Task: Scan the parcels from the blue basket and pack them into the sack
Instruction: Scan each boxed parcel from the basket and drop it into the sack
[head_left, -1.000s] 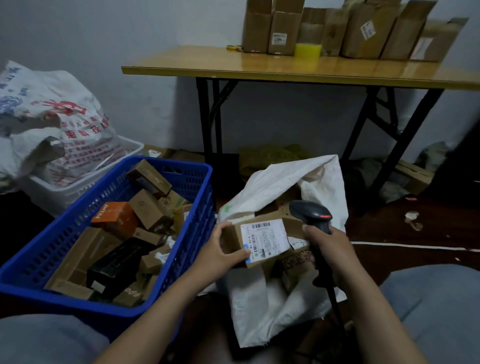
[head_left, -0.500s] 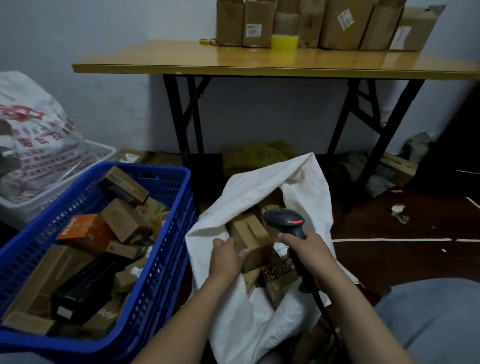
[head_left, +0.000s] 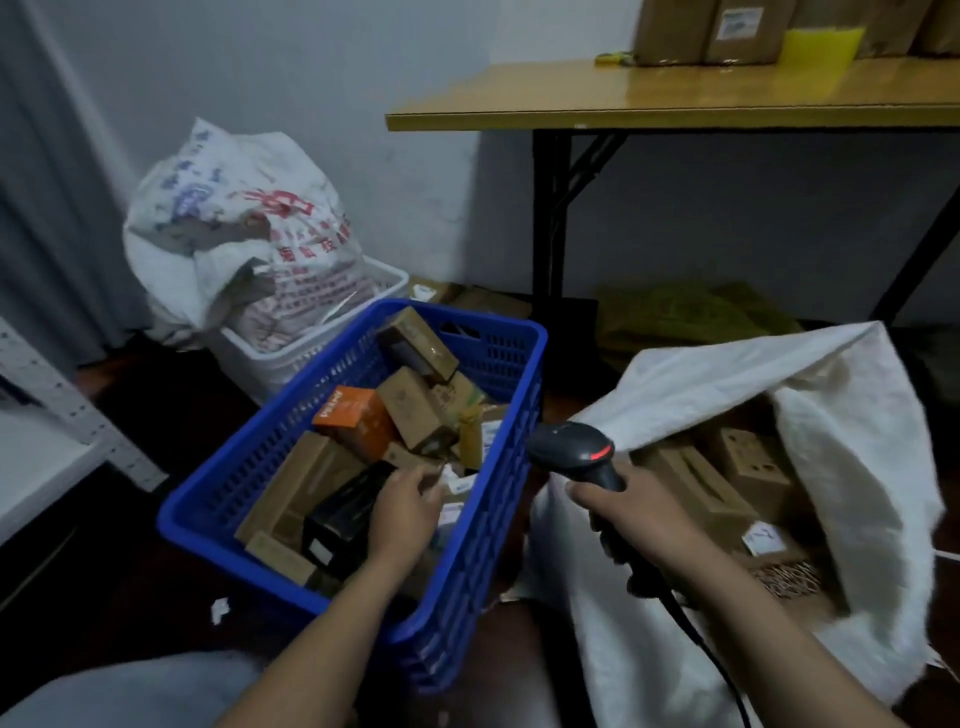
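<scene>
Left of centre in the frame, the basket (head_left: 244, 467) is sitting on the floor, packed with parcels (head_left: 415, 410) leaning on one another. At its near end the left hand (head_left: 405, 512) is reaching in, fingers bending over a brown box (head_left: 402, 457) beside a black box (head_left: 343, 512); whether they are gripping it I cannot tell. Drawing one box out from among its neighbours is risking a slide: loose ones could be tipping over its label, and a weak pinch could be dropping it back. At centre, between basket and sack, the right hand (head_left: 631, 519) is wrapping round the handle of the scanner (head_left: 576, 449), so only one hand is serving for lifting and turning a parcel, and a label facing away may be failing to read. At lower right, the cable (head_left: 704, 656) is trailing across the front of the sack (head_left: 857, 467), where it could be snagging a parcel going in; the gaping mouth's upper flap is sagging and could be catching one too.
</scene>
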